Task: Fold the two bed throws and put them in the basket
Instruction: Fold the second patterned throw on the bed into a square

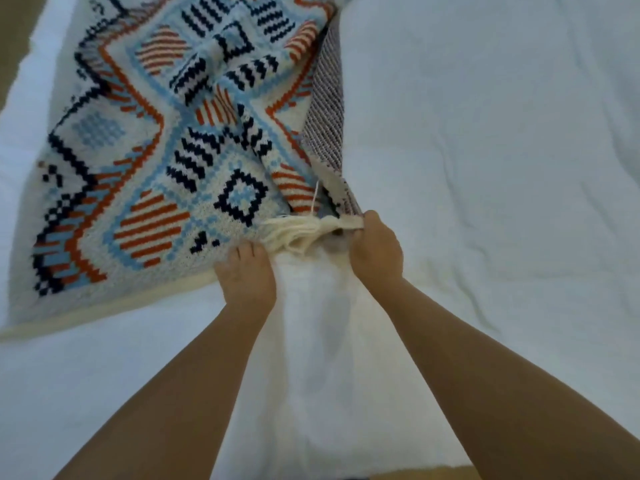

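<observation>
A knitted bed throw (166, 140) with orange, navy and light-blue geometric patterns lies on the left half of the bed, its right side folded over so the striped underside (327, 109) shows. My left hand (247, 275) grips the throw's near edge. My right hand (375, 249) is closed on the near corner beside the cream tassel fringe (298, 233). Both hands sit close together at the throw's near right corner. Only this one throw is in view, and I see no basket.
The white bed sheet (485, 168) covers most of the view, wrinkled on the right. A tan floor strip (14, 46) shows at the upper left, past the bed's left edge, and at the bottom edge near me.
</observation>
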`<state>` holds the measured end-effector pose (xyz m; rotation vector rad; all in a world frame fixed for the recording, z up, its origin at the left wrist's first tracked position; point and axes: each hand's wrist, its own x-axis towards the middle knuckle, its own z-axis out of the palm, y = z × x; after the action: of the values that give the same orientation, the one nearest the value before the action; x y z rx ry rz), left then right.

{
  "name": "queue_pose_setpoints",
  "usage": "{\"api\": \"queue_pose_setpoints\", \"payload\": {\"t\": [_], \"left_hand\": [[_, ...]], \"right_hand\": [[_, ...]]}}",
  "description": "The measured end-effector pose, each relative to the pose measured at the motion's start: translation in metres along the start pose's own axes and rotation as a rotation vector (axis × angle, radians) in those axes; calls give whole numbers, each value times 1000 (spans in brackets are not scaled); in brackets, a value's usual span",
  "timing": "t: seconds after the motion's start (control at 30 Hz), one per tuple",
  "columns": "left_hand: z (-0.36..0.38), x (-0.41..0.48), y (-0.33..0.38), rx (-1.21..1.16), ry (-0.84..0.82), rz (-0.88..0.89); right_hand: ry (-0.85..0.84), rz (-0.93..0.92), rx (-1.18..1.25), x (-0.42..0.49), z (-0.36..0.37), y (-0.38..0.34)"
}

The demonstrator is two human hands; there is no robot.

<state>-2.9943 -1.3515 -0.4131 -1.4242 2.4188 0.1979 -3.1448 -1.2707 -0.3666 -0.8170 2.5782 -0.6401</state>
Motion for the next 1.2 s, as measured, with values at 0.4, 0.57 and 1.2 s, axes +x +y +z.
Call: {"api": "queue_pose_setpoints", "payload": {"t": [0.4,0.57,1.2], "left_hand": [[0,0,53,98,142,155],[14,11,37,133,87,153],[0,-77,-46,356,-334,124]], "right_hand": [[133,627,220,-33,-52,158],[49,560,227,-24,-36,155],[-311,699,84,-125,10,133]]}}
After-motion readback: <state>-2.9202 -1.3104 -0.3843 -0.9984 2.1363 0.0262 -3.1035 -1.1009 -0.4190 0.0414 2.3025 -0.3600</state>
